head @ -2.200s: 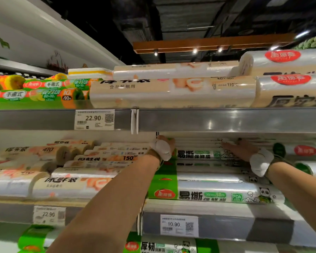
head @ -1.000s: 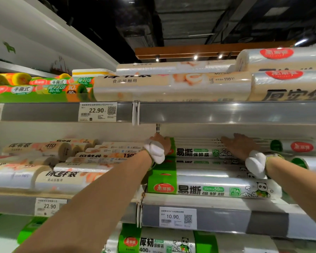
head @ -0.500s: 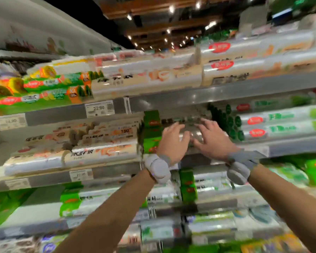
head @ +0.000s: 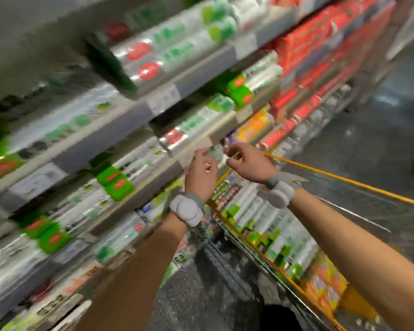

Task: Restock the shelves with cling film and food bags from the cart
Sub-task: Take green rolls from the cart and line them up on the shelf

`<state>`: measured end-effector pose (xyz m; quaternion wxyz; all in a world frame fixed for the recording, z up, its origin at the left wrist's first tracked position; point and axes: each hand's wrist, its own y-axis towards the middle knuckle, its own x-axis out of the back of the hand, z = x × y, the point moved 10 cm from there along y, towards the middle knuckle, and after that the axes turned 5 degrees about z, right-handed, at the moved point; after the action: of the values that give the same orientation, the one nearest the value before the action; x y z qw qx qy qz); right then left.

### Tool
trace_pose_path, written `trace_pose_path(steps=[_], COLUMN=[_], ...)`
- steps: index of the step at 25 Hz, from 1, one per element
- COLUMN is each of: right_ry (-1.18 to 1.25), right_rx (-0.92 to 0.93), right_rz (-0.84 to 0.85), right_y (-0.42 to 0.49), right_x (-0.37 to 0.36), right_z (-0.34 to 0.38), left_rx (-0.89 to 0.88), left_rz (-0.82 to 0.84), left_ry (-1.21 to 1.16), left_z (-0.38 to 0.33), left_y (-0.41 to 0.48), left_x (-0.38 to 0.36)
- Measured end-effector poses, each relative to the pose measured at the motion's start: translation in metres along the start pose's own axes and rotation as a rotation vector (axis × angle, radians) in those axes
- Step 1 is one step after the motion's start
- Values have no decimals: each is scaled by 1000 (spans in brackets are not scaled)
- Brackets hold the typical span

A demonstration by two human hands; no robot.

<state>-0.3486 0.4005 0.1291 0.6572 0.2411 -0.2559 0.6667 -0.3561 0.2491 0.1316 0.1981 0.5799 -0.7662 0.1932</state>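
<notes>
Blur hid all writing except red ovals on the cling film rolls along the shelves. The left hand and right hand hung together by a shelf edge, fingers loosely curled, empty.

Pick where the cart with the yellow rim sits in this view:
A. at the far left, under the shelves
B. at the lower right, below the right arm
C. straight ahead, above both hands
B: the cart's yellow rim runs from beside the right hand out to the right edge of the view, and the green-ended rolls inside it lie below that arm.
</notes>
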Motion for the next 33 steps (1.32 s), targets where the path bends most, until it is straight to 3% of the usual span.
trace_pose_path(steps=[4, 8, 12, 14, 16, 17, 20, 22, 28, 31, 33], right_ry=[-43, 28, -12, -48, -223, -322, -430, -388, -600, -724, -686], right_rx=[-277, -534, -766, -843, -844, -853, -754, -694, -470, -381, -349], right_rz=[115, 134, 365, 372, 235, 272, 616, 650, 806, 885, 945], right_y=[-41, -87, -134, -151, -151, -156, -171, -175, -165, -160, -165], right_x=[18, 16, -33, -55, -60, -73, -135, -153, -175, -176, -183], right_z=[-158, -306, -423, -459, -488, -502, -533, -545, -551, -546, -546], left_rx=[99, 229, 281, 355, 414, 445, 571, 669, 468, 571, 688], left_rz=[285, 712, 922, 1020, 1052, 1036, 1036, 1054, 1077, 1077, 1053], left_ry=[83, 59, 391, 515, 611, 635, 681, 677, 920, 856, 664], left_z=[43, 71, 134, 180, 223, 239, 290, 314, 320, 333, 334], left_y=[24, 19, 10, -2, -8, -10, -22, -35, -35, -38, -42], left_x=[-153, -298, -387, -416, -439, -444, -465, -475, -492, -490, -486])
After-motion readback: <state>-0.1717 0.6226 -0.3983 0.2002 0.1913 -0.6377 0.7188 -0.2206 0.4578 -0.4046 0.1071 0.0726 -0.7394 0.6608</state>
